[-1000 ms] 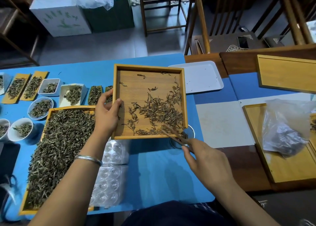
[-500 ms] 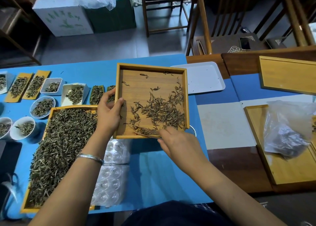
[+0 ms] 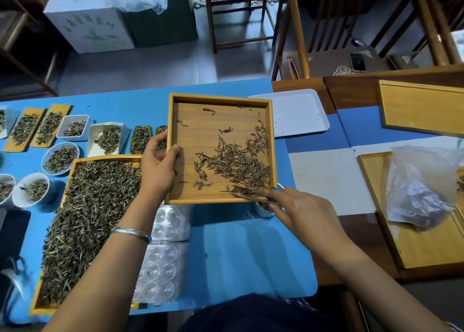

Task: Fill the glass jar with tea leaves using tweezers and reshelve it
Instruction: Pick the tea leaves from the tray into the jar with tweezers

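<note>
The left hand is curled round the left rim of the wooden tray, thumb inside, and the tray is held tilted over the blue table. The tea leaves are gathered toward the tray's near right corner. There the tweezers, pinched in the right hand, are laid low across the tray floor, their long axis pointing left and slightly away; whether leaves are caught between the tips cannot be told. The glass jar is just below that corner, mostly hidden by the tray and the right hand's fingers, so the right hand is much the nearer. Compared with half a second earlier, the right hand is drawn back rightward and more of the jar is uncovered.
</note>
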`<state>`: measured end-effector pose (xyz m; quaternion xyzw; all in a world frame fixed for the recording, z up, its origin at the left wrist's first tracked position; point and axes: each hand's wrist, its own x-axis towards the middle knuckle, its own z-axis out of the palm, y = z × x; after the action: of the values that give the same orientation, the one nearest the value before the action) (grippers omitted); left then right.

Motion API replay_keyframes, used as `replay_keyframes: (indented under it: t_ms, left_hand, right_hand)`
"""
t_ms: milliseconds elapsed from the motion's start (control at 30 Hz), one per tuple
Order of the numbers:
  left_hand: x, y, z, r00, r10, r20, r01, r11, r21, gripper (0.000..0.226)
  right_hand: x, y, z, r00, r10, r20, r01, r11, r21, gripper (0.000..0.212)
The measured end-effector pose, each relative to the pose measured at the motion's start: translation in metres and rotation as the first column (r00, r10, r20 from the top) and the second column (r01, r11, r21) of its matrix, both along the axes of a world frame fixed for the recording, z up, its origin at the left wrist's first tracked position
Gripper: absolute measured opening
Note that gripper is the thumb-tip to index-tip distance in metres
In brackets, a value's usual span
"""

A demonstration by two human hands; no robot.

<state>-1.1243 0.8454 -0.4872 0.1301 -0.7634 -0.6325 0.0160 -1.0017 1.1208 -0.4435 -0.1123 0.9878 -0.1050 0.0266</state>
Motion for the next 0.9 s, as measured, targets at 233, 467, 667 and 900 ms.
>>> replay_keyframes:
  t_ms: [233,467,667,900]
  left_hand:
    - [0.001,0.001,0.002,1.000,-0.003,-0.012,0.003,1.000,0.017,0.030]
    - [0.001,0.002,0.004,1.000,-0.004,-0.015,0.004,1.000,0.002,0.030]
    - [0.002,0.005,0.004,1.000,0.001,-0.026,-0.001,1.000,0.005,0.029]
    - [0.001,0.005,0.003,1.000,-0.004,-0.029,0.004,1.000,0.001,0.030]
  right_hand:
    - [0.004,0.027,-0.002,0.999,-0.036,0.000,0.036,0.997,0.071,0.018]
    - [0.009,0.048,-0.004,0.998,-0.052,-0.018,0.053,0.996,0.078,0.017]
    - [0.013,0.055,-0.006,0.998,-0.043,-0.053,0.045,0.998,0.047,0.017]
    - [0.007,0.017,0.000,0.986,-0.019,-0.164,0.002,0.994,-0.105,0.016]
